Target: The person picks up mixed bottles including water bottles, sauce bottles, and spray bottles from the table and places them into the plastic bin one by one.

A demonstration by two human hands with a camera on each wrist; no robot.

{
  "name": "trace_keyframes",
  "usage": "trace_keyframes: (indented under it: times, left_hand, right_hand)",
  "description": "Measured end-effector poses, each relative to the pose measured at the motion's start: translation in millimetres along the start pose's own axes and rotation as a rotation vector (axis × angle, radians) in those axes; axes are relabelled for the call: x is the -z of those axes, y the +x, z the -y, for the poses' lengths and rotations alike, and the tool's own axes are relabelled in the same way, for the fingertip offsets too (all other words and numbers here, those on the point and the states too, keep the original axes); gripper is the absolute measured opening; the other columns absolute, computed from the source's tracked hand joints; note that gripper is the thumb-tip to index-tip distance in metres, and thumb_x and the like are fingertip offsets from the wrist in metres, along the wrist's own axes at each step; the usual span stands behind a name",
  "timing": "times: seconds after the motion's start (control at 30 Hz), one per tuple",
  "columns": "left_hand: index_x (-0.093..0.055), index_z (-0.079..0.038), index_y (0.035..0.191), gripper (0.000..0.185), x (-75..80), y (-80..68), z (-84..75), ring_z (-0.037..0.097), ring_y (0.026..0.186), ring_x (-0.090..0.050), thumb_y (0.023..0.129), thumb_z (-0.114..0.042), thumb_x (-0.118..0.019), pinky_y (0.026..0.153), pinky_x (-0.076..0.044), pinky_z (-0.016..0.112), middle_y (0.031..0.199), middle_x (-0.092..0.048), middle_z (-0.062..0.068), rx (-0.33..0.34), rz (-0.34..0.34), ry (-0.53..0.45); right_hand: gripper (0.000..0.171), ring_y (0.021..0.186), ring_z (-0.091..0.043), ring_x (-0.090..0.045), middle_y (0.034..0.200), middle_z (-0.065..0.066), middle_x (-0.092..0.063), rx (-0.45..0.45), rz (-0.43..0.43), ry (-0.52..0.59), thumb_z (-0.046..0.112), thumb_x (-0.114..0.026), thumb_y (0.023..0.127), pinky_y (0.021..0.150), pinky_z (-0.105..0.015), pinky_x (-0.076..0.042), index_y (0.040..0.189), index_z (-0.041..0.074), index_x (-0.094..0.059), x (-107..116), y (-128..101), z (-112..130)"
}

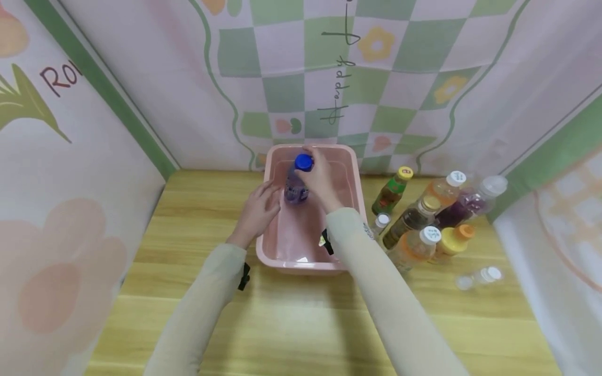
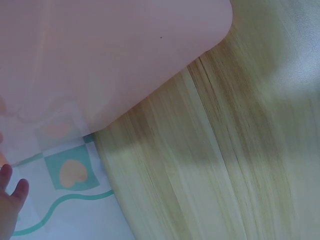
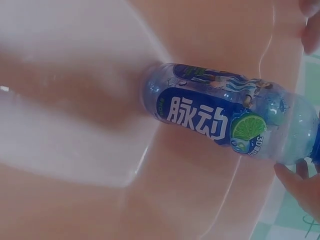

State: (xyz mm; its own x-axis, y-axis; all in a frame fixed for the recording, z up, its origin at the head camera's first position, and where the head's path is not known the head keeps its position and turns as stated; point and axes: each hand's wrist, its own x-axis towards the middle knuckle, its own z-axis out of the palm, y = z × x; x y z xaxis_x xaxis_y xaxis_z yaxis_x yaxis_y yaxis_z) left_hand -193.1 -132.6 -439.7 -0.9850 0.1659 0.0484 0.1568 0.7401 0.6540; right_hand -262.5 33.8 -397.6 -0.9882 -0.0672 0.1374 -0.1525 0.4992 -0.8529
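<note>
Head view: on a wooden table [image 1: 296,313] before a checked curtain [image 1: 282,94], my right hand [image 1: 321,178] pinches a bottle [image 1: 295,189] near its cap [image 1: 303,162] inside a pink tub [image 1: 296,235]; my left hand [image 1: 256,211], fingers loosely spread, lies at the rim [image 1: 262,249]. Left wrist: tub, table, curtain. Right wrist: bottle in tub, curtain beyond

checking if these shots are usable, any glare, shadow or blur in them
Head view: pale glare and a darker shadow on the wooden table, a bright glint at the near end of the pink basin; left wrist view: washed-out glare at upper right; right wrist view: dim, shadow across the basin floor, but the bottle label's large characters are readable.
</note>
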Motion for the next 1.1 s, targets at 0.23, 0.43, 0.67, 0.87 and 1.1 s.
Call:
trace_keyframes:
  times: [0.23,0.43,0.67,0.87,1.1]
  left_hand:
    - [-0.046,-0.014,0.141,0.051,-1.0,0.6,0.6,0.033,0.144,-0.029,0.092,-0.027,-0.050,0.119,-0.025,0.055,0.157,-0.030,0.007,-0.009,-0.008,-0.003]
    - [-0.046,-0.014,0.141,0.051,-0.8,0.9,0.0,0.033,0.144,-0.028,0.092,-0.027,-0.050,0.118,-0.026,0.055,0.157,-0.030,0.007,-0.010,-0.014,-0.001]
    - [-0.047,-0.013,0.140,0.051,-0.8,1.0,0.7,0.032,0.143,-0.030,0.092,-0.029,-0.049,0.119,-0.026,0.053,0.156,-0.031,0.007,-0.010,-0.017,0.000]
    - [-0.044,-0.014,0.142,0.052,-1.2,0.6,0.8,0.031,0.144,-0.028,0.093,-0.029,-0.049,0.119,-0.026,0.054,0.157,-0.029,0.005,0.016,0.001,-0.018]
    - [-0.043,-0.015,0.143,0.052,-1.2,0.1,0.0,0.031,0.145,-0.027,0.093,-0.029,-0.049,0.118,-0.026,0.056,0.158,-0.027,0.005,0.027,0.009,-0.024]
  right_hand:
    - [0.062,0.128,-0.031,-0.050,0.137,-0.016,-0.053,-0.003,0.000,0.010,-0.002,-0.071,0.080,0.112,-0.037,-0.042,0.137,0.006,-0.047,-9.2,-1.0,-2.4]
    - [0.061,0.131,-0.032,-0.048,0.141,-0.015,-0.051,0.010,0.019,0.043,0.001,-0.068,0.083,0.114,-0.038,-0.040,0.139,0.006,-0.045,-11.1,-2.3,-2.7]
    - [0.057,0.132,-0.032,-0.048,0.144,-0.016,-0.049,-0.010,0.061,0.020,0.010,-0.064,0.089,0.113,-0.039,-0.041,0.143,0.007,-0.042,-11.1,-2.9,-2.0]
    - [0.059,0.132,-0.033,-0.048,0.143,-0.018,-0.049,-0.024,0.070,0.023,0.009,-0.064,0.089,0.113,-0.041,-0.040,0.143,0.009,-0.042,-11.7,-2.0,-2.0]
    - [0.063,0.139,-0.030,-0.040,0.149,-0.015,-0.043,-0.041,0.057,0.038,0.007,-0.063,0.089,0.119,-0.041,-0.032,0.146,0.009,-0.037,-9.2,0.2,-4.3]
